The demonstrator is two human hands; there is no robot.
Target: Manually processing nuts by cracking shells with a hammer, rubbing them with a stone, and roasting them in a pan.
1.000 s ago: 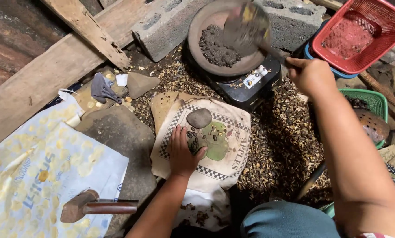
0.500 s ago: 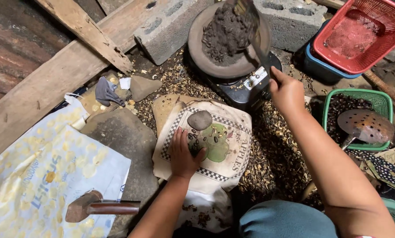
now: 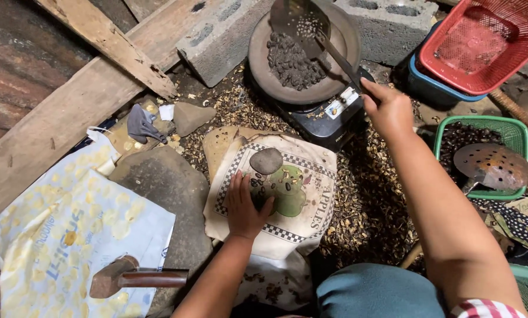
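My right hand [image 3: 387,109] grips the handle of a metal spatula [image 3: 302,23] whose blade, carrying a few dark seeds, is raised over a round pan [image 3: 346,53]. Dark roasted seeds [image 3: 293,62] lie heaped in that pan, which sits on a small black stove [image 3: 334,118]. My left hand [image 3: 246,203] rests flat, fingers spread, on a printed cloth [image 3: 311,200] laid on the ground. A rounded grey stone [image 3: 266,160] sits on the cloth just beyond my fingertips, with a few dark seeds scattered beside it.
Concrete blocks [image 3: 217,41] stand behind the pan. A red basket [image 3: 487,41] rests on a blue tub at top right. A green basket [image 3: 514,132] holds dark seeds and a perforated skimmer [image 3: 493,165]. A flat stone slab [image 3: 164,194], a yellow-patterned sack [image 3: 63,229] and a hammer [image 3: 134,278] lie left.
My right hand has drawn the spatula back and up, letting most of the lifted seeds drop into the pan. My left hand has stayed on the cloth.
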